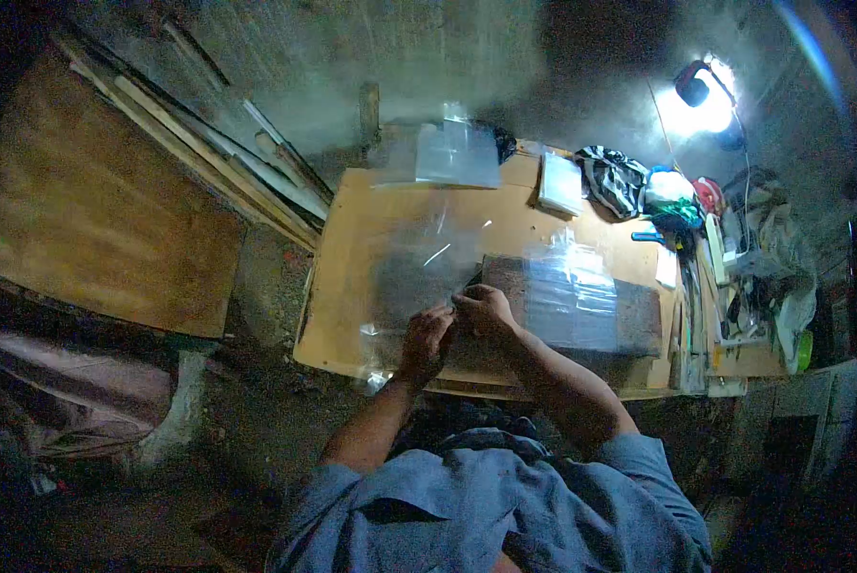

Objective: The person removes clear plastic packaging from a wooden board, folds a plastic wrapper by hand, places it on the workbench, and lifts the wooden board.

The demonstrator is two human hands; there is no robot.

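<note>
My left hand point(428, 336) and my right hand point(486, 307) are close together over the front half of a wooden table point(352, 205), both with fingers closed in a pinch. Between them they grip a clear plastic bag point(414, 272), thin and see-through, spread to the left of my right hand with bright glints on it. Its exact outline is hard to make out. Just right of my right hand, a pile of clear plastic bags point(572, 296) lies on a dark flat board point(639, 315).
At the table's back are more clear plastic sheets point(457, 158) and a white stack point(560, 183). A striped black-and-white bag point(612, 181) and a bright lamp point(701, 100) are at the right rear. Long boards point(190, 153) lean at left, beside a brown panel point(104, 201).
</note>
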